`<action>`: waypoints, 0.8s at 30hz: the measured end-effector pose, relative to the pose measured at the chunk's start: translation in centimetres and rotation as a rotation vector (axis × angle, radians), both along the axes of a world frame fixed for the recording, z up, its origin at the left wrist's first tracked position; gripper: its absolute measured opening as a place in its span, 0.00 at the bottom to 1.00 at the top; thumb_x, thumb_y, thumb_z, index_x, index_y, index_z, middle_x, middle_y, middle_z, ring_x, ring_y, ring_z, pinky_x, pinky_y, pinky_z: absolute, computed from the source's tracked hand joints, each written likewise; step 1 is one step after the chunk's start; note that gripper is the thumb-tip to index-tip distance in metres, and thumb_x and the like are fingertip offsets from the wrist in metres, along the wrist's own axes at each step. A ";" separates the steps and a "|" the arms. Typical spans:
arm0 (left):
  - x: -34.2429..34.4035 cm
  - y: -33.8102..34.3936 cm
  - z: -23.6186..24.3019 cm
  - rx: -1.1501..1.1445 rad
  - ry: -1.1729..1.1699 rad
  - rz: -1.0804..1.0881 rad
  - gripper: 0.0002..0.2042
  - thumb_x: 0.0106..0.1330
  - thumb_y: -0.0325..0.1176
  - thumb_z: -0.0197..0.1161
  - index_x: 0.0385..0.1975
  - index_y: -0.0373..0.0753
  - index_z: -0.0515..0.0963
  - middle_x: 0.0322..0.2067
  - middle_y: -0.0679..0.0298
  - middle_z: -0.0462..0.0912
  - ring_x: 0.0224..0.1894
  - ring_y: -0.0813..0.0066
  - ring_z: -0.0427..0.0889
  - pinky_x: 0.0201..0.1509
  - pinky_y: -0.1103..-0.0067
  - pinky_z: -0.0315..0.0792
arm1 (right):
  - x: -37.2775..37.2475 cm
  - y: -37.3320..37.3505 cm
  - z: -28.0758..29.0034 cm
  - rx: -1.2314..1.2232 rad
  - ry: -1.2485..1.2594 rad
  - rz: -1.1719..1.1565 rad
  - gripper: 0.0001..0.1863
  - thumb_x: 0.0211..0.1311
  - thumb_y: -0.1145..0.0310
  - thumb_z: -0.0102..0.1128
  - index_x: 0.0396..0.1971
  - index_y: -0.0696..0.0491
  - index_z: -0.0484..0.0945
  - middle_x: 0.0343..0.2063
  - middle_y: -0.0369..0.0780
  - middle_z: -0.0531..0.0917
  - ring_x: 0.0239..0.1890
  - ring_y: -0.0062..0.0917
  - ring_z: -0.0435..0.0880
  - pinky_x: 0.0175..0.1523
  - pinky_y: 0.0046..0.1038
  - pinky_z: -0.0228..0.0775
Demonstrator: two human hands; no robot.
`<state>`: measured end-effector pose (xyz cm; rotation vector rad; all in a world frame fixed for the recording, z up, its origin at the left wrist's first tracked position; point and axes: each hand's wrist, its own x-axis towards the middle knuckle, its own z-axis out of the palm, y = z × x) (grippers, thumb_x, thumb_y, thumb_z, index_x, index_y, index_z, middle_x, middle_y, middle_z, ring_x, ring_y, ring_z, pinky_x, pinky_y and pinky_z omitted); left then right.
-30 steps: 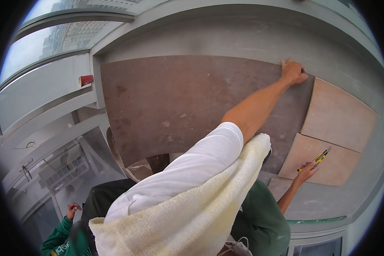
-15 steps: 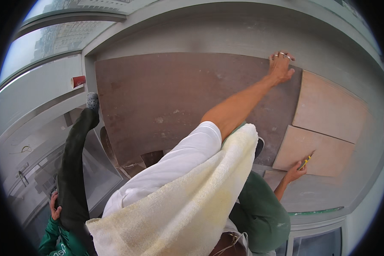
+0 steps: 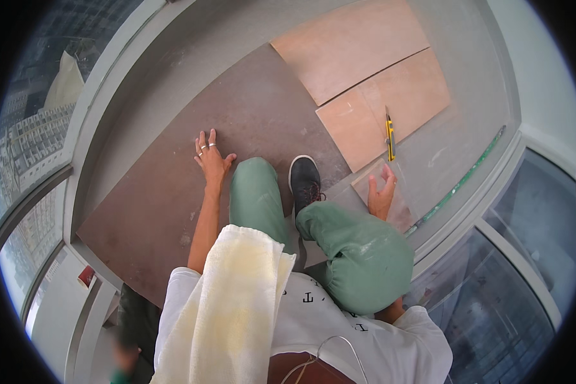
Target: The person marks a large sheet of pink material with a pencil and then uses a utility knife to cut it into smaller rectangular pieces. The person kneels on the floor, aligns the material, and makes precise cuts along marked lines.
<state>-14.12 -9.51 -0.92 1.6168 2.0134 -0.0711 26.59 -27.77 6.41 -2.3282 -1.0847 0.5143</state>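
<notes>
My left hand (image 3: 214, 161) rests with spread fingers on a large brown board (image 3: 166, 176), left of my knee. Rings show on its fingers. On the right, my right hand (image 3: 381, 197) is empty, its fingers apart and slightly curled, over a small pale offcut (image 3: 400, 214). Just beyond its fingertips lies a yellow and black utility knife (image 3: 390, 137), blade out and pointing away from me. The knife lies mostly on the nearer pale tan board (image 3: 358, 131); its handle end reaches that board's near edge. Another tan board (image 3: 352, 45) lies beyond, a narrow gap between them.
My dark shoe (image 3: 306, 179) stands at the brown board's right side. A green-stained strip (image 3: 461, 182) runs along the floor near the glass doors (image 3: 486, 294). At lower left are a red cup (image 3: 86, 276) on a ledge and another person's dark trouser leg (image 3: 137, 320).
My right hand has let go of the utility knife, which now lies on the tan board. My left hand has moved along the brown board, nearer my knee. The view has swung right.
</notes>
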 end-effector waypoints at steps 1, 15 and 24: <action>0.0 -0.3 0.1 -0.004 -0.009 -0.015 0.47 0.49 0.38 0.80 0.72 0.50 0.60 0.74 0.57 0.51 0.76 0.53 0.47 0.72 0.43 0.52 | -0.7 -1.1 0.7 -0.014 0.047 0.006 0.29 0.65 0.62 0.62 0.62 0.58 0.67 0.54 0.48 0.74 0.53 0.38 0.75 0.58 0.41 0.68; -3.5 -0.3 -0.3 0.024 -0.102 -0.125 0.43 0.55 0.40 0.77 0.71 0.46 0.61 0.73 0.53 0.55 0.76 0.52 0.48 0.71 0.42 0.54 | -11.1 5.2 31.9 0.064 0.143 0.647 0.26 0.54 0.57 0.73 0.50 0.53 0.79 0.49 0.45 0.81 0.54 0.41 0.79 0.59 0.40 0.69; 4.6 -13.9 17.2 -0.883 -0.933 -0.274 0.31 0.71 0.57 0.53 0.63 0.38 0.73 0.59 0.54 0.77 0.65 0.58 0.72 0.69 0.64 0.63 | -11.9 5.7 35.4 -0.158 0.373 0.456 0.17 0.57 0.62 0.68 0.44 0.51 0.81 0.46 0.42 0.83 0.52 0.39 0.78 0.56 0.42 0.69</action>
